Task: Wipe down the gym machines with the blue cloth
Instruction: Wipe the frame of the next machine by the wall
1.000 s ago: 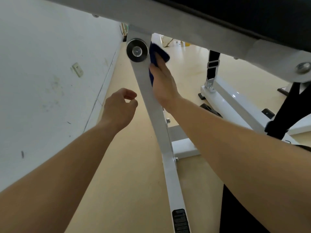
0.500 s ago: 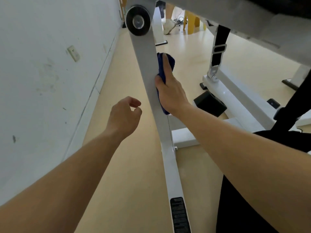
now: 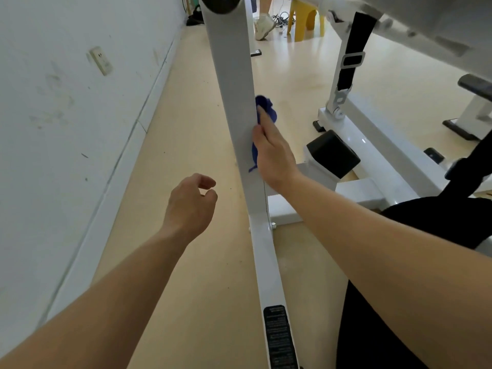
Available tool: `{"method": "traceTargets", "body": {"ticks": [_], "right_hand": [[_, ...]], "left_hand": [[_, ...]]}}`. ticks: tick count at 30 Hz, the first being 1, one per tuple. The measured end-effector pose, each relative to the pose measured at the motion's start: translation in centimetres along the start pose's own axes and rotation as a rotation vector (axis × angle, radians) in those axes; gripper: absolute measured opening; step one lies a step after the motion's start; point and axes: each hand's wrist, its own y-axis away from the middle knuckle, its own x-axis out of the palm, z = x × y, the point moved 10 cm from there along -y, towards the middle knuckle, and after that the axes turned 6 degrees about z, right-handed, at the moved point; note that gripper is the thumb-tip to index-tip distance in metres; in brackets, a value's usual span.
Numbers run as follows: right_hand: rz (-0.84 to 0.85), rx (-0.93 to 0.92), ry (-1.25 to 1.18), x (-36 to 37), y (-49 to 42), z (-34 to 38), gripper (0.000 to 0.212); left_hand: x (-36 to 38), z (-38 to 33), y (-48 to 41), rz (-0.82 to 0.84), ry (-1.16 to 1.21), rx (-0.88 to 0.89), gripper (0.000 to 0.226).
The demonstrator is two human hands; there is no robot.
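Observation:
A white metal bar (image 3: 234, 83) of the gym machine slants from the top centre down to the floor. My right hand (image 3: 274, 153) presses the blue cloth (image 3: 266, 107) flat against the bar's right side, about halfway down; most of the cloth is hidden under my palm and behind the bar. My left hand (image 3: 191, 206) hovers left of the bar with its fingers loosely curled, holding nothing and touching nothing.
A white wall (image 3: 66, 115) with a socket (image 3: 101, 61) runs along the left. White base rails (image 3: 372, 145), a black pad (image 3: 332, 153) and a black strap (image 3: 351, 67) stand to the right. A yellow stool (image 3: 306, 17) and a person's shoe (image 3: 263, 26) are farther back.
My right hand has slid the cloth down the bar from beside the black roller to mid-height. My left hand has sunk slightly, and the view has tilted downward.

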Motion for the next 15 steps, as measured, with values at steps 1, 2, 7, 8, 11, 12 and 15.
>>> {"method": "traceTargets", "body": {"ticks": [1,2,7,8,11,12,15], "right_hand": [[-0.004,-0.02,-0.008,-0.2,-0.1,0.3,0.059],[0.008,-0.036,0.005,-0.2,0.1,0.1,0.059],[0.125,-0.001,0.272,0.5,2.8,-4.7,0.065],[0.121,-0.004,0.348,0.3,2.8,-5.0,0.066],[0.105,-0.061,0.502,-0.4,2.6,-3.9,0.064],[0.101,-0.089,0.541,-0.7,2.5,-3.5,0.061],[0.023,-0.099,0.643,-2.6,2.0,-2.5,0.041]], "left_hand": [[0.1,0.0,-0.1,-0.006,0.002,-0.004,0.023],[0.2,0.0,-0.3,-0.01,0.004,-0.007,0.023],[2.1,0.4,0.1,0.034,0.002,0.003,0.023],[2.6,0.6,0.3,0.047,0.001,0.002,0.023],[3.4,1.5,0.7,0.072,-0.013,-0.012,0.024],[3.5,1.7,0.8,0.076,-0.017,-0.014,0.024],[3.3,2.1,0.6,0.073,-0.025,-0.019,0.022]]}}
